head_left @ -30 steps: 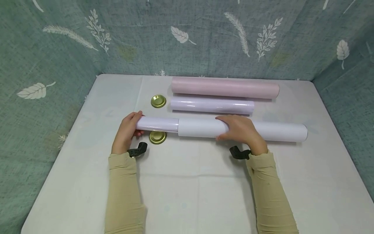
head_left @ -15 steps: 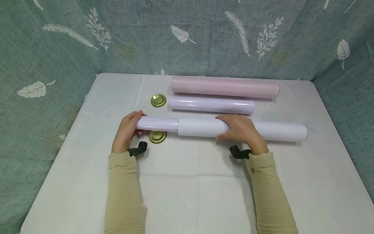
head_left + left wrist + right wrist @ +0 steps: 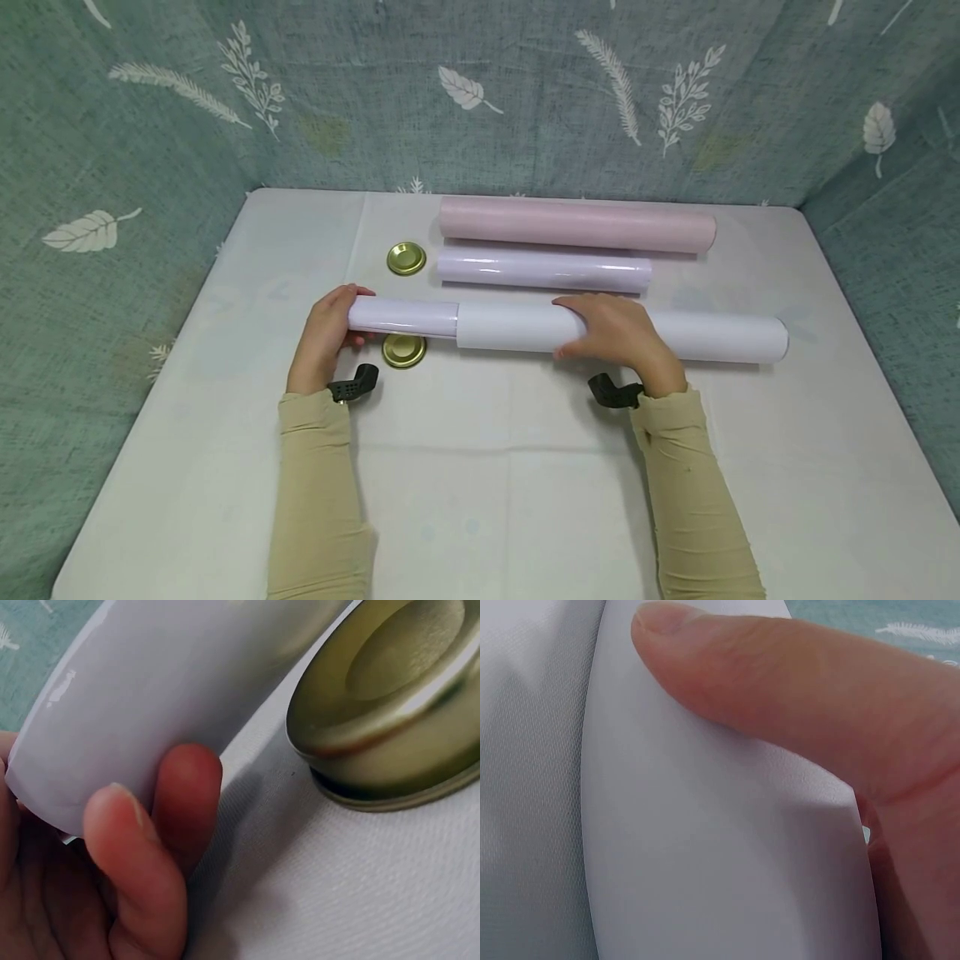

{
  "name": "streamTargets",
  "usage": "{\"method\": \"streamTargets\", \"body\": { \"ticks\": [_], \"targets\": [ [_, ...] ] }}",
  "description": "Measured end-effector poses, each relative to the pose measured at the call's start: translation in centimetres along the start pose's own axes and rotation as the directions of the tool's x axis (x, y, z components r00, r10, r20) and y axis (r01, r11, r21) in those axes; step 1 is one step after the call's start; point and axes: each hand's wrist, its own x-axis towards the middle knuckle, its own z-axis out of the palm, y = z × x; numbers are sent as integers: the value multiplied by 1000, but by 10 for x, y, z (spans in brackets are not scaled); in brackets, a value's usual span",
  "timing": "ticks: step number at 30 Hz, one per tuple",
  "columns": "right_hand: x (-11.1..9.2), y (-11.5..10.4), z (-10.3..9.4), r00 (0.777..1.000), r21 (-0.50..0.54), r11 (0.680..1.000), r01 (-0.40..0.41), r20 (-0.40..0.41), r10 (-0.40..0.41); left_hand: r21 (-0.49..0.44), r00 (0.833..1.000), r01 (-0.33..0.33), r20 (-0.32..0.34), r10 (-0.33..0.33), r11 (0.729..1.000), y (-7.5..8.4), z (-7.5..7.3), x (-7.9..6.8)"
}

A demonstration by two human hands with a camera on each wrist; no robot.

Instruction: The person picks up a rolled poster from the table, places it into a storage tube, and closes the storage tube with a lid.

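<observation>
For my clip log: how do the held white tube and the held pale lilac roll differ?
The white tube looks matte; the lilac roll is glossy. The white tube is thicker than the lilac roll. The right hand grips the white tube, the left hand the lilac roll. Both are cylinders along one line.

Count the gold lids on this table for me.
2. One gold lid lies left of the unheld lilac roll; the second gold lid lies on the near side of the held roll, by the left hand.

Draped workspace (room type unclear), leafy green cloth point(image 3: 540, 92), white-covered table point(image 3: 457, 500)
</observation>
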Motion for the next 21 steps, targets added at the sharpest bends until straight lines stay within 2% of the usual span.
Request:
{"method": "streamTargets", "body": {
  "ticks": [12,21],
  "targets": [
    [0,-1,0,1000,14,1000,-1,1,1,14,1000,8,2,-8,1000,-1,-1,1],
    [0,-2,-2,1000,0,1000,-5,20,5,19,1000,-21,-11,22,1000,0,0,-1]
  ]
}}
